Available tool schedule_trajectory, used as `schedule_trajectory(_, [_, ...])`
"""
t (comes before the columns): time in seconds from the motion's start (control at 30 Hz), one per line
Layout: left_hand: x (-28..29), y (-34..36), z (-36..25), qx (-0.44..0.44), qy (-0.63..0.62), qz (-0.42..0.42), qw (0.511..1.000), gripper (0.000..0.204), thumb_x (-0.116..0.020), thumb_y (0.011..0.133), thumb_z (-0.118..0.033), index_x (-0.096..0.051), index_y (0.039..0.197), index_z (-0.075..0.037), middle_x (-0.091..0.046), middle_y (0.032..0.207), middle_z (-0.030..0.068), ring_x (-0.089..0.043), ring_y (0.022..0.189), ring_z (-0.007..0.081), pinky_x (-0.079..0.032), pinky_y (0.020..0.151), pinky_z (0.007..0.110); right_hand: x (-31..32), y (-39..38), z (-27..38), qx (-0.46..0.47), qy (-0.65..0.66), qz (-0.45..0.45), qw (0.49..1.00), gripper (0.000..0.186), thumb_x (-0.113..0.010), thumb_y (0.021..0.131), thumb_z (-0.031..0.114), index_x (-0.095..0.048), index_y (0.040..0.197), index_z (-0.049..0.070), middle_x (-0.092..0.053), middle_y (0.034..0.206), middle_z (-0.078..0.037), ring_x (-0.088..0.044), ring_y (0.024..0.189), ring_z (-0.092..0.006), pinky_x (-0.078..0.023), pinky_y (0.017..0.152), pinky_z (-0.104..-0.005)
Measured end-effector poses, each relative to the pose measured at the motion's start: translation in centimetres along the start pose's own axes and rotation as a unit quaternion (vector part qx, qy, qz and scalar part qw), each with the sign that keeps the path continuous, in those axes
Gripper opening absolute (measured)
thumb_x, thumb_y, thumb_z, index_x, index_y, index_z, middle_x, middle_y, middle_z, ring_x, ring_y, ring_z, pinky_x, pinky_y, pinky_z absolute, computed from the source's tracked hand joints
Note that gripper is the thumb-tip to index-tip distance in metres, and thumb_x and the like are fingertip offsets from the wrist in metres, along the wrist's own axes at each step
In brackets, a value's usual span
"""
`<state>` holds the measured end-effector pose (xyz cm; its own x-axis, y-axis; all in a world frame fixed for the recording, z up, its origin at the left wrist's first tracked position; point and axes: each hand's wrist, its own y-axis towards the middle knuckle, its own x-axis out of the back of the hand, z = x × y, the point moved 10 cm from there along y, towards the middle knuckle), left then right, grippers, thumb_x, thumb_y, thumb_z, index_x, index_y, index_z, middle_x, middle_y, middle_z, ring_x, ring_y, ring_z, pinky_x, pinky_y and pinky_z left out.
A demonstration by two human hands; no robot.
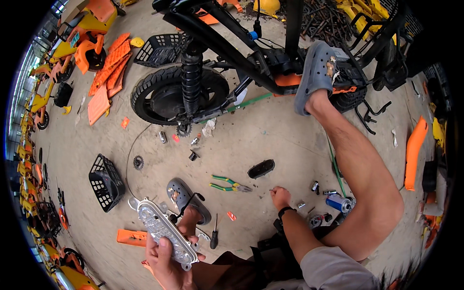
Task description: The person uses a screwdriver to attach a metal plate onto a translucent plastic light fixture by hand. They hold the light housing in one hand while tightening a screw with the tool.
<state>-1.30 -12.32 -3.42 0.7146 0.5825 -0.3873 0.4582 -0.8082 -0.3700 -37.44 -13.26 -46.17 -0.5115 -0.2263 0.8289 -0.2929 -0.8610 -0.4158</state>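
Observation:
My left hand [164, 256] grips an oblong silver metal housing [159, 222] with mounting ears, held tilted at the lower left. My right hand [281, 197] is low over the floor right of center with fingers curled; something tiny may be at its fingertips, too small to name. Just left of it lie green-and-yellow pliers [222, 186], and above it a black oblong part [261, 169]. A screwdriver [213, 239] lies below the pliers. A blue spray can [337, 203] and small metal sockets [315, 186] lie to the right of my right hand.
A black scooter frame [227, 43] with a rear wheel [159, 96] stands across the top; my right foot [314, 72] rests up on it. Black baskets [106, 183], a sprocket [138, 162], orange panels [104, 72] and a cable lie around. Rows of scooters [48, 96] line the left.

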Motion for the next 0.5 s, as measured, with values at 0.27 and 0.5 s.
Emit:
schedule_trajectory(0.27, [-0.6,0.4,0.4,0.006,-0.003,0.016,1.0,0.038,-0.054,0.102,-0.016,-0.044,0.133,0.004,-0.065,0.105,0.0256,-0.072,0.081,0.0351,-0.065,0.049,0.047,-0.1,-0.1,-1.1,-0.094,0.062,-0.023,0.993,0.016,-0.076,0.077,0.025,-0.076,0.086,0.013,-0.074,0.085,-0.012,-0.071,0.084,-0.0337,-0.057,0.077,-0.0433])
schedule_trajectory(0.5, [-1.1,0.4,0.9,0.02,0.003,0.014,1.0,0.039,-0.059,0.1,-0.017,-0.048,0.131,0.004,-0.066,0.104,0.0233,-0.071,0.08,0.0339,-0.064,0.051,0.045,0.0,-0.1,-1.4,-0.105,0.07,-0.05,0.991,0.016,-0.073,0.077,0.026,-0.07,0.081,0.011,-0.073,0.082,-0.014,-0.07,0.082,-0.0366,-0.057,0.074,-0.047])
